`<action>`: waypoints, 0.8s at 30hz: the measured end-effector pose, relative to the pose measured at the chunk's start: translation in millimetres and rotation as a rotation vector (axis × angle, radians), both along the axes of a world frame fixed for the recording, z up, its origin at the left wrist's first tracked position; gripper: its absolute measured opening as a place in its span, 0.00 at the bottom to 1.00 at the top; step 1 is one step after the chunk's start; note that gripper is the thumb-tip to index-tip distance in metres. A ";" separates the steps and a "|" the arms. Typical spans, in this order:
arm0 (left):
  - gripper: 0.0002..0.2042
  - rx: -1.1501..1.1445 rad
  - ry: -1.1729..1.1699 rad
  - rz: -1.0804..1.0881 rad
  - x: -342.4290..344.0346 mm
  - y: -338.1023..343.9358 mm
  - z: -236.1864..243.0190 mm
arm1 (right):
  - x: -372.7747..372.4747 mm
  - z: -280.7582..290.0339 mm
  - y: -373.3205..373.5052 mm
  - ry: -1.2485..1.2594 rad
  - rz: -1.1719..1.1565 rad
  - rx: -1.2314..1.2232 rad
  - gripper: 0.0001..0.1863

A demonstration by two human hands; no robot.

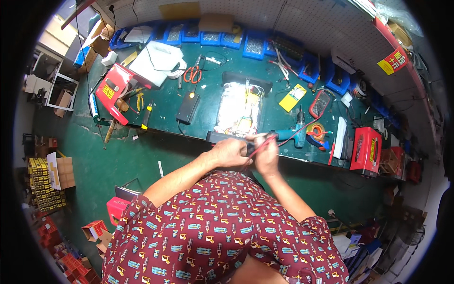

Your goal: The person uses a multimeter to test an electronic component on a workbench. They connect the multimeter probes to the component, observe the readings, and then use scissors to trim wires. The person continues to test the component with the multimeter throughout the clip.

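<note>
My left hand (229, 153) is closed at the bench's front edge, its fingers curled by a small dark piece that I cannot make out. Close beside it, my right hand (266, 155) is closed round a thin red lead (258, 150); this hand is slightly blurred. Just beyond both hands lies a silver foil-wrapped block (238, 109) with wires on top. A black end piece (247, 81) sits at its far side, and another at the near side is partly hidden by my hands. On the right is a red-framed multimeter (320, 103).
Right of my hands lie a teal cordless drill (299, 131) and tape rolls (317, 129). A black power adapter (188, 109), orange-handled scissors (192, 74) and a red casing (113, 90) are on the left. Blue parts bins (210, 38) line the back. A red box (366, 150) stands far right.
</note>
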State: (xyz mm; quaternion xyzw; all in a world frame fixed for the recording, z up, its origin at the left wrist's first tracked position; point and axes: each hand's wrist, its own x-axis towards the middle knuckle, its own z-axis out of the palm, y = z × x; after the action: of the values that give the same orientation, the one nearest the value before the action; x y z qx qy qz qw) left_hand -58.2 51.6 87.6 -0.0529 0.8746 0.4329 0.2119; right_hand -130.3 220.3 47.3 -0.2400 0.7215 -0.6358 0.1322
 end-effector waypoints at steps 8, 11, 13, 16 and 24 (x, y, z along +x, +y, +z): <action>0.09 -0.084 0.252 0.723 40.8 -64.7 -64.7 | -191.2 -17.0 123.6 -0.261 -0.480 0.028 0.14; 0.08 -0.210 0.215 0.890 67.8 -85.0 -94.1 | -232.1 -43.3 142.7 -0.266 -0.527 0.177 0.20; 0.09 -0.279 0.139 0.963 90.9 -91.1 -108.9 | -246.8 -61.1 142.7 -0.299 -0.473 0.173 0.29; 0.12 -0.328 0.017 0.980 99.2 -97.8 -125.1 | -270.6 -129.3 168.2 -0.154 -0.455 0.265 0.41; 0.38 -0.515 0.009 0.993 105.6 -122.2 -149.6 | -171.9 -128.0 130.4 0.202 -0.567 0.336 0.17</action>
State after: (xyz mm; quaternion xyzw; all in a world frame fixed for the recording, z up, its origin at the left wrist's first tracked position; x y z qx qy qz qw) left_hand 47.4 -70.6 -62.1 -0.5067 0.8230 0.2535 -0.0411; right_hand -302.2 350.7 -80.8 -0.0665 0.8637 -0.4924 -0.0843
